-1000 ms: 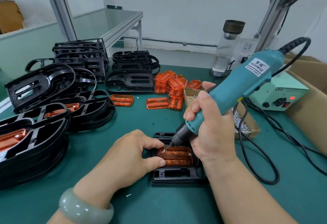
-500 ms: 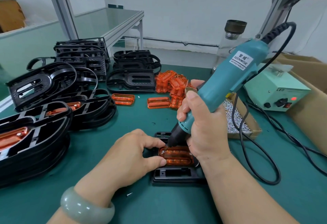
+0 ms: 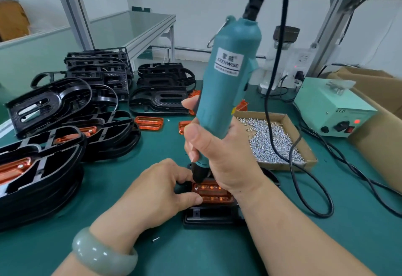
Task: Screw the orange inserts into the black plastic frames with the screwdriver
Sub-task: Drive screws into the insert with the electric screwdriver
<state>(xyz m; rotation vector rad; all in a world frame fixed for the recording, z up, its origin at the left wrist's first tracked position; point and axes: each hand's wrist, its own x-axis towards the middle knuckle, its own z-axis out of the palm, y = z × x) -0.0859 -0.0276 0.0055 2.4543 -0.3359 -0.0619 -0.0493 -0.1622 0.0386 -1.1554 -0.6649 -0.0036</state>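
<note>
**While the left hand steadies the insert, the screwdriver stands on its corner**

Where the orange insert (image 3: 214, 193) sits in the black frame (image 3: 208, 215), both lie flat on the green mat (image 3: 304, 243), near the front edge and between the two forearms. The electric screwdriver (image 3: 226, 84) stands almost upright, its black nose set on the insert's far left corner. The right hand (image 3: 219, 151) is wrapped fully round the lower barrel, thumb laid up the near side. The left hand (image 3: 156, 193) pinches the insert's left end between its thumb and curled forefinger; a pale green bangle (image 3: 102, 254) circles that wrist. A single loose screw (image 3: 156, 239) lies on the mat just in front of the left hand. Right of the screwdriver is a shallow cardboard tray (image 3: 289, 121) holding small silver screws (image 3: 267, 143), crossed by the tool's black cable (image 3: 304, 188). Farther right stands a pale green power unit (image 3: 332, 106) with a red lamp lit. Spare orange inserts (image 3: 149, 122) lie behind the hands. Empty frames (image 3: 161, 99) are stacked at the rear; the left stack (image 3: 39, 173) carries fitted inserts.
</note>
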